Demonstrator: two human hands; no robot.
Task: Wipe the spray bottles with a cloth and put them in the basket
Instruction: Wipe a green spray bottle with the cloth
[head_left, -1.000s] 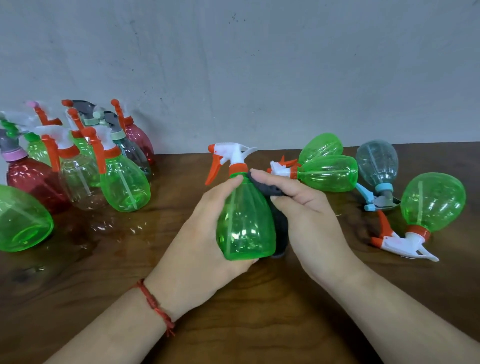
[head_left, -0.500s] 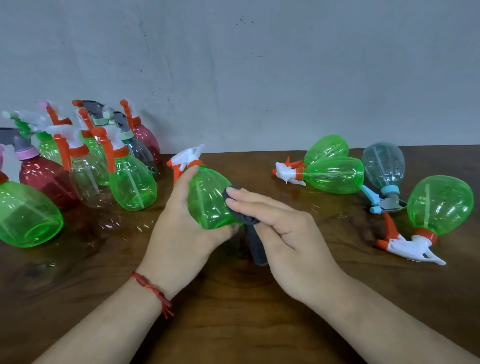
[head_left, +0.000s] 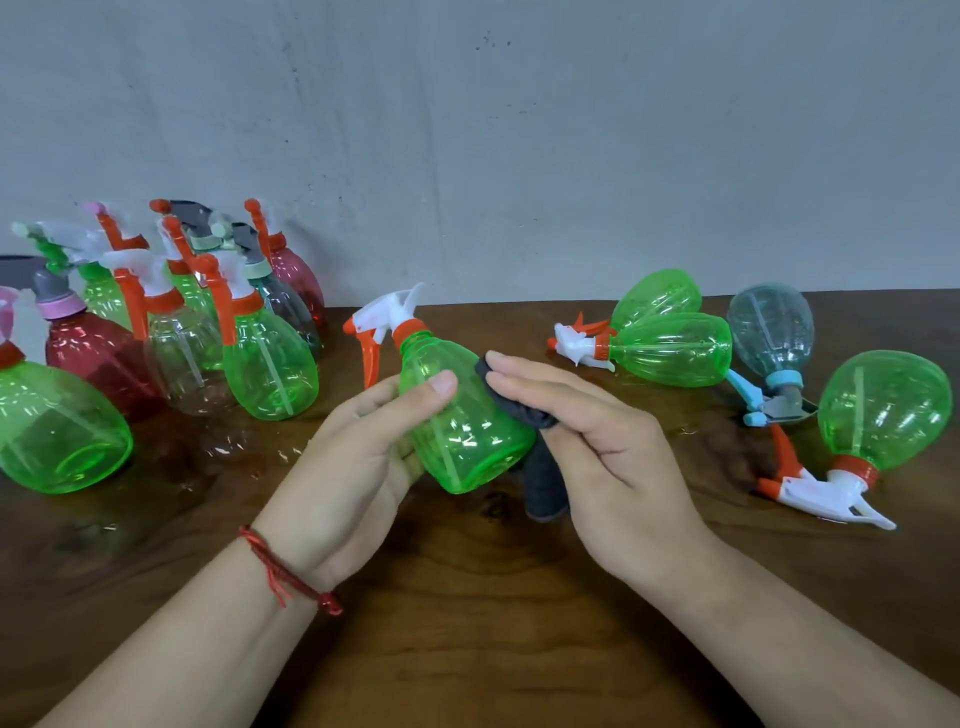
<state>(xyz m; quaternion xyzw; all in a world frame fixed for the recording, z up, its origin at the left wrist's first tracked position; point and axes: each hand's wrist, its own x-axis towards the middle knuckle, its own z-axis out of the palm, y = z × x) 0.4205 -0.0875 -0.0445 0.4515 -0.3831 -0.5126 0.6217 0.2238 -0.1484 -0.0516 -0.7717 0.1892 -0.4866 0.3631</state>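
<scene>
My left hand grips a green spray bottle with an orange and white trigger, tilted with its nozzle to the upper left above the table. Against the bottle's right side my right hand presses a dark grey cloth with nearly straight fingers, thumb tucked around the cloth; the cloth's tail hangs down to the table. No basket is plainly in view.
Several upright bottles, green, clear and red, crowd the back left by the wall. Green bottles and a blue-grey one lie on the right of the wooden table. One green bottle lies at far left.
The held bottle tipped from upright, swung left, then came back to centre with its base toward me. My right hand slid the cloth along its side.
</scene>
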